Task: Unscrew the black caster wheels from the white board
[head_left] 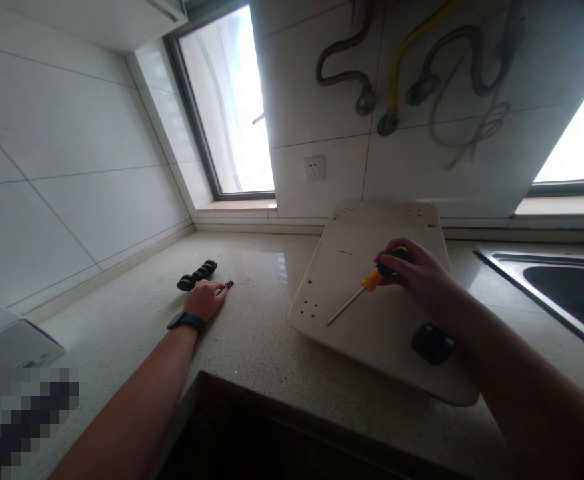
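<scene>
My right hand [412, 267] is wrapped round the black and yellow handle of a screwdriver [371, 280]. Its metal shaft slants down to the left over a pale board [372, 307] with several small holes near its corners. A black caster [433, 344] sits on the board's near right part, under my right wrist. On the counter to the left, my left hand [207, 300] has its fingers pinched together at a small cluster of dark screws [229, 283]. Several more black casters [197, 275] lie in a row just behind that hand.
The speckled counter [262, 320] has a dark cut-out [282, 440] at its front edge. A metal sink [562, 280] is set in at the right. A white box [17, 347] stands at the left. Hoses [342, 77] and a socket [314, 169] are on the tiled wall.
</scene>
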`<state>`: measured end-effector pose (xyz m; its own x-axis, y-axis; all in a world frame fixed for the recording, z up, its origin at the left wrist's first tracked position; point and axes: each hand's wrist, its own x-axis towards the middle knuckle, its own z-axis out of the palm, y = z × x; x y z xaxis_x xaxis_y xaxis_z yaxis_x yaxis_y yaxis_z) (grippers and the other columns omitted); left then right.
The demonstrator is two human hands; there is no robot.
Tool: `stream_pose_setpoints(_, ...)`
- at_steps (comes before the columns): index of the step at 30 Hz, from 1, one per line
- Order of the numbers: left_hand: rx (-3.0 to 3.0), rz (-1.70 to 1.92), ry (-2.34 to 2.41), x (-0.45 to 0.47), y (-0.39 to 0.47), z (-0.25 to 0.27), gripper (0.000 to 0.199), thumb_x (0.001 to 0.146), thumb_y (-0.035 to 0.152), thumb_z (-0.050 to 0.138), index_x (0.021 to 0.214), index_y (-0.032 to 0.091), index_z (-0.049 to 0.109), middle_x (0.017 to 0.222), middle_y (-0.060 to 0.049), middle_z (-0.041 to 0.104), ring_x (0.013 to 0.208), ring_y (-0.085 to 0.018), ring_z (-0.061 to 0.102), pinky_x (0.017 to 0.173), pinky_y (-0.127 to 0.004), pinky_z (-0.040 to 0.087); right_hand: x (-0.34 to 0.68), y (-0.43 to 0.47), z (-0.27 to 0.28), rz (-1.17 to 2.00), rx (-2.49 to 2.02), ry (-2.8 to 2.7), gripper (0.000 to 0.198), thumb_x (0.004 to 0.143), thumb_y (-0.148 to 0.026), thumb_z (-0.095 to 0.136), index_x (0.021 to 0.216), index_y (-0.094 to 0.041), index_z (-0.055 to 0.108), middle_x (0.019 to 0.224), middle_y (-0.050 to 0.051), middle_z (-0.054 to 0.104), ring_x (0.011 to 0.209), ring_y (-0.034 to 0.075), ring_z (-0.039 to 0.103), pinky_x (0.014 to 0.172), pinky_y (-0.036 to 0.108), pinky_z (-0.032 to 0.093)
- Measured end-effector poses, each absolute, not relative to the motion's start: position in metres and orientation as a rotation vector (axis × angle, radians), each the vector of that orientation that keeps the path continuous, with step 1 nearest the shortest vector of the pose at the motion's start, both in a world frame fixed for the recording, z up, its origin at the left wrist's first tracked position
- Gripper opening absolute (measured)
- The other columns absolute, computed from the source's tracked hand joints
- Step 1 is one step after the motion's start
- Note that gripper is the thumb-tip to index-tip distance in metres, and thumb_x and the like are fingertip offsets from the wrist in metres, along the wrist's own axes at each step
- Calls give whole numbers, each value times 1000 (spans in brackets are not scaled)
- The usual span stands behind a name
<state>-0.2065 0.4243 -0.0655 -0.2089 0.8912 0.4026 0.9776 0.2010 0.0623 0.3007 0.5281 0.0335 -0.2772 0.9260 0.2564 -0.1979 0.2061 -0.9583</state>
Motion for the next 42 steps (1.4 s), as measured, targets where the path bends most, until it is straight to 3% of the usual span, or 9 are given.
stream_pose_setpoints(22, -1827, -389, -2194, -197, 422, -59, 33, 93, 37, 52, 104, 23, 80, 107, -7, 78, 111, -27, 64, 101, -37, 48, 299, 528, 34, 1283, -780, -1414, 44, 65, -43, 90, 90, -23, 59, 85, 0, 65, 72, 16, 67, 55, 29, 65)
stream_pose_setpoints(31, -1771, -481, -2125, -190, 417, -56, 36, 95, 37, 48, 102, 17, 78, 104, -11, 77, 106, -28, 64, 99, -39, 48, 301, 528, 34, 1251, -706, -1360, 37, 70, -38, 86, 91, -24, 59, 87, 0, 64, 80, 19, 66, 60, 36, 66)
stream_pose_setpoints(38, -1734, -623, -2037, -148, 406, -39, 36, 100, 37, 42, 106, 20, 73, 110, -8, 74, 109, -28, 60, 101, -39, 45, 305, 538, 38, 1012, -770, -1058, 25, 73, -37, 73, 87, -28, 54, 81, 0, 61, 71, 16, 61, 45, 22, 50)
stream_pose_setpoints(42, -1901, -762, -1843, -97, 394, -22, 32, 101, 32, 41, 103, 21, 71, 110, -7, 73, 106, -26, 61, 100, -40, 46, 306, 542, 37, 946, -780, -1006, 22, 71, -34, 68, 86, -27, 52, 71, -3, 58, 60, 14, 58, 45, 23, 47)
